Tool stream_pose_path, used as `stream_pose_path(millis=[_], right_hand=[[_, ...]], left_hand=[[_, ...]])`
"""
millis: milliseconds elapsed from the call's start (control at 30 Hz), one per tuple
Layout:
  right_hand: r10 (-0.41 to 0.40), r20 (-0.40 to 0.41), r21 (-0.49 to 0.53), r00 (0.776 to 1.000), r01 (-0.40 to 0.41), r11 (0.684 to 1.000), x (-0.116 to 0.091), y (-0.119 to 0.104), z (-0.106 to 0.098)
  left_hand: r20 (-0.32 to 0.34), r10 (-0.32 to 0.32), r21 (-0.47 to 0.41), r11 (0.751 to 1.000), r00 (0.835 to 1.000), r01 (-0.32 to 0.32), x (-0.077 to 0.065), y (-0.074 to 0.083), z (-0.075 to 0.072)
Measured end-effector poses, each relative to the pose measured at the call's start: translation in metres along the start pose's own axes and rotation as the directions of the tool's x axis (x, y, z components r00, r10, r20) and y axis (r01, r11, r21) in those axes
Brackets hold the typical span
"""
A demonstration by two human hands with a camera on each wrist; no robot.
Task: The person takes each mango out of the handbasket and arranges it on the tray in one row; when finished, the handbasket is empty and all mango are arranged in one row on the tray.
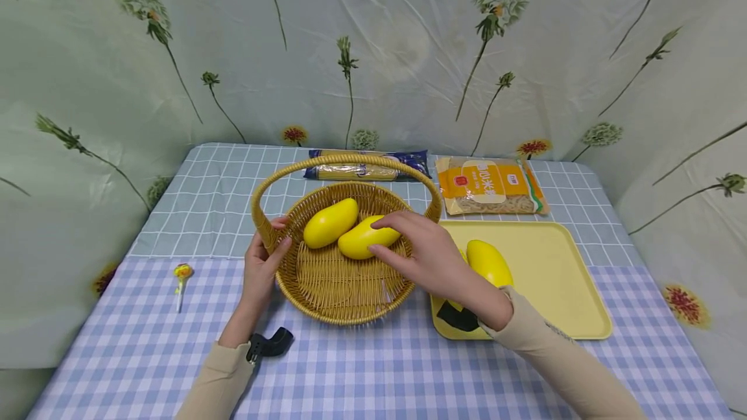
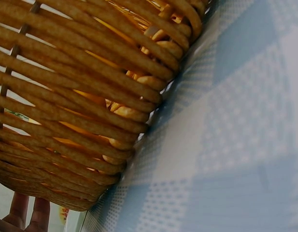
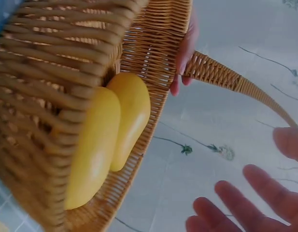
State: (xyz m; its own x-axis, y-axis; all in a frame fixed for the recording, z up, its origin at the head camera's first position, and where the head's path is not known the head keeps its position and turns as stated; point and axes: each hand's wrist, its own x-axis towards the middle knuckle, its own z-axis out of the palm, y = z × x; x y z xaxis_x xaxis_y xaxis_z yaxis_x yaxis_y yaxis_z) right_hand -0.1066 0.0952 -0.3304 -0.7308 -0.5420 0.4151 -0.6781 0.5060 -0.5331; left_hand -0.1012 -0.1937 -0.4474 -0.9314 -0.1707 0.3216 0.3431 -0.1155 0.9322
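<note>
A round wicker basket (image 1: 344,303) with a tall arched handle stands in the middle of the table, with two yellow mangoes, one on the left (image 1: 330,223) and one on the right (image 1: 367,237), at its far side. My left hand (image 1: 260,264) grips the basket's left rim near the handle base, thumb inside. Above the right part of the basket is my right hand (image 1: 428,253), fingers spread and loosely bent. In the right wrist view, its fingers (image 3: 233,200) are apart from both mangoes (image 3: 94,150) and hold nothing. Another mango (image 1: 489,262) lies on the yellow tray (image 1: 548,277), partly behind my right forearm.
Behind the basket lies a blue-ended pack of noodles (image 1: 350,172). An orange-labelled bag (image 1: 490,186) sits just beyond the tray. A lollipop (image 1: 183,272) is on the checked cloth at left. A floral curtain (image 1: 397,50) hangs along the back.
</note>
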Motion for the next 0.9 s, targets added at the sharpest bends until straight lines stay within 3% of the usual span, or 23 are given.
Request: stream_pose_path(millis=[233,533,900], right_hand=[[0.130,0.185,-0.042,0.974,-0.124,0.991,0.025,-0.006,0.004],[0.264,0.371,-0.181,0.890,-0.209,0.961,0.046,-0.001,0.016],[0.376,0.481,-0.321,0.792,-0.240,0.916,0.064,0.009,0.032]], left_hand=[[-0.005,0.000,0.014,1.000,1.000,0.000,0.000,0.000,0.000],[-0.007,0.000,0.025,1.000,1.000,0.000,0.000,0.000,0.000],[-0.006,0.004,0.016,1.000,1.000,-0.004,0.001,0.000,0.000]])
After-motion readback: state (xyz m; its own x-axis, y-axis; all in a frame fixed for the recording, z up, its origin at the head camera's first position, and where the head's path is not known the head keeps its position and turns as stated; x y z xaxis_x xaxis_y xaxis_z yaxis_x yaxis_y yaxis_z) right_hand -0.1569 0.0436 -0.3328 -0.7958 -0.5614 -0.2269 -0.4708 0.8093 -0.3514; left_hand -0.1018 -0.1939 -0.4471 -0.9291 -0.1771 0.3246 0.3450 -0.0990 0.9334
